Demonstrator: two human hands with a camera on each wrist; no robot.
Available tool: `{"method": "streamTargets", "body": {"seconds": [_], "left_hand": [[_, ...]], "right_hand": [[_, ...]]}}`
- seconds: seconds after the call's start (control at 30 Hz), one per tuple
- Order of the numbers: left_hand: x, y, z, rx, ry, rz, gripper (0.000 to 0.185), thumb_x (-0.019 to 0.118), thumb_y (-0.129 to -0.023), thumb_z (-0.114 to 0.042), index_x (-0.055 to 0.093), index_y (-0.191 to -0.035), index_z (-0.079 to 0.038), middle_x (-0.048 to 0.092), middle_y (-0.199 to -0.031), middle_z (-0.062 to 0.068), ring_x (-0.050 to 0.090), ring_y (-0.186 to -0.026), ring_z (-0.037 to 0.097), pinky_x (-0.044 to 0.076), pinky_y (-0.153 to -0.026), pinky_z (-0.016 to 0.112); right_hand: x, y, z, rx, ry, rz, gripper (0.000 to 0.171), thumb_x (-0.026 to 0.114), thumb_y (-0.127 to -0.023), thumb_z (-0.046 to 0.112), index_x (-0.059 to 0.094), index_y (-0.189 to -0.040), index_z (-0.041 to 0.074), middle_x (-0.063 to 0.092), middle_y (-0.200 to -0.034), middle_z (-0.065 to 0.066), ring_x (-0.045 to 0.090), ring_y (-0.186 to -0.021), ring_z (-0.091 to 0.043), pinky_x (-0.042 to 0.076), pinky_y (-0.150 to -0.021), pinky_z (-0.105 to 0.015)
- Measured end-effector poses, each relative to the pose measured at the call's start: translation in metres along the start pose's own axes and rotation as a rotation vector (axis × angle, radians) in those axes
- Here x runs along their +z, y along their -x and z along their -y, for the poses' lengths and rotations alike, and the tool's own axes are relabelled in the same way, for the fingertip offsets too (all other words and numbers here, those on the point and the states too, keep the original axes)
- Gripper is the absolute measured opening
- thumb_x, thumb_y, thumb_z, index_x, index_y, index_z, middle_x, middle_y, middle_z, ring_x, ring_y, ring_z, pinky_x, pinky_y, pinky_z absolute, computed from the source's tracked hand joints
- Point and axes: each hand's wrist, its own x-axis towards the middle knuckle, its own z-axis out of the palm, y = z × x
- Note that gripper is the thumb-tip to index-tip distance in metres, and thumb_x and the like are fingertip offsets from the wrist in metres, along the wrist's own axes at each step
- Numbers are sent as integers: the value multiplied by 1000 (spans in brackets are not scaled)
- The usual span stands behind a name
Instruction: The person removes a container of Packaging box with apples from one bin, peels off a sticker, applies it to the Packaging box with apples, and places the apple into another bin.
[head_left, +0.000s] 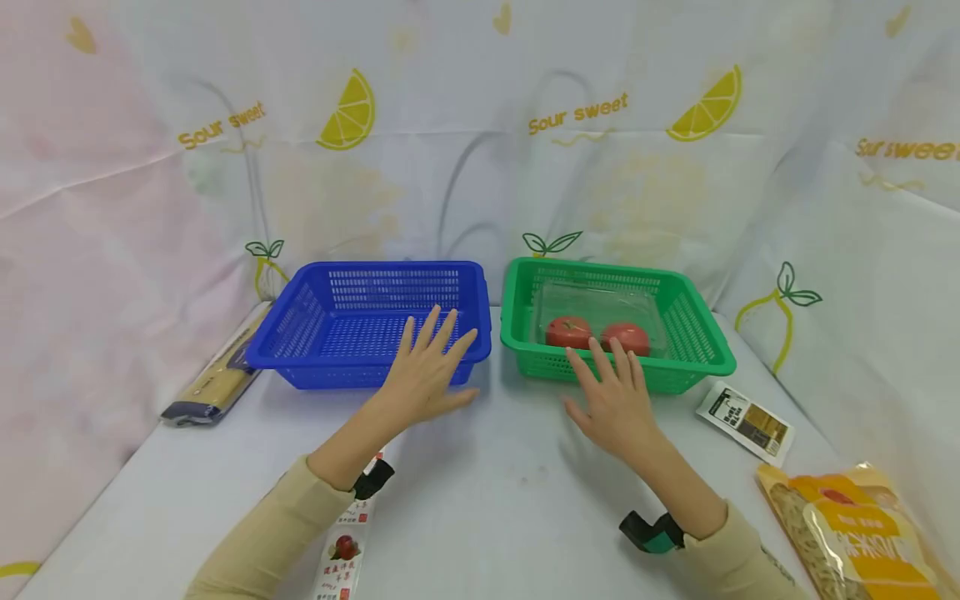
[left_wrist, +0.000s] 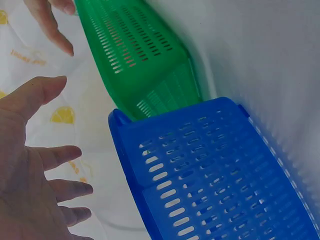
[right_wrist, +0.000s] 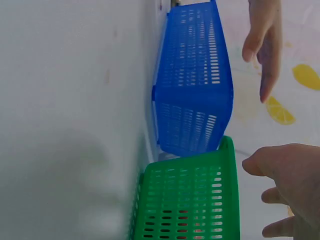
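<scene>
My left hand (head_left: 426, 372) hovers with spread fingers at the front right of a blue plastic basket (head_left: 292, 365); the part of the basket in view holds nothing. My right hand (head_left: 617, 405), fingers also spread, is over the front edge of a green plastic basket (head_left: 693, 367). In the green basket lies a clear plastic box (head_left: 600, 296) with two red tomatoes (head_left: 567, 332) showing through it. Both wrist views show the hands apart from the basket walls, holding nothing.
A yellow-and-dark packet (head_left: 217, 379) lies left of the blue basket. Right of the green basket lies a small white-and-brown sachet (head_left: 747, 422), with a large orange-and-clear bag (head_left: 855, 533) nearer. A long white packet with a red fruit picture (head_left: 343, 554) is partly under the left arm.
</scene>
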Motion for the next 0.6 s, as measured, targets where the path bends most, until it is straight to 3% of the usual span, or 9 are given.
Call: {"method": "streamTargets", "body": {"seconds": [0.17,0.4,0.6], "left_hand": [[-4,-14,-5,-5,17,9,78,58,-81,-55,33,-143,-15,18,-149,18,2,-137,35,2,-106,56],[-10,-37,-8,-11,60,18,79,58,-81,-55,30,-144,-15,18,-149,17,1,-138,35,5,-108,52],[-12,-57,-8,-1,176,106,81,58,-82,-54,27,-144,-14,18,-149,18,4,-138,34,7,-108,50]], "right_hand": [[-5,-6,-8,53,-22,52,67,62,-85,36,34,-141,10,29,-141,-24,13,-131,-47,12,-103,-59],[-10,-14,-21,93,-90,52,64,57,-88,36,33,-141,10,27,-141,-25,14,-130,-48,17,-100,-62],[-15,-22,-32,127,-129,61,61,55,-89,34,32,-141,10,24,-142,-27,13,-130,-48,19,-97,-64]]}}
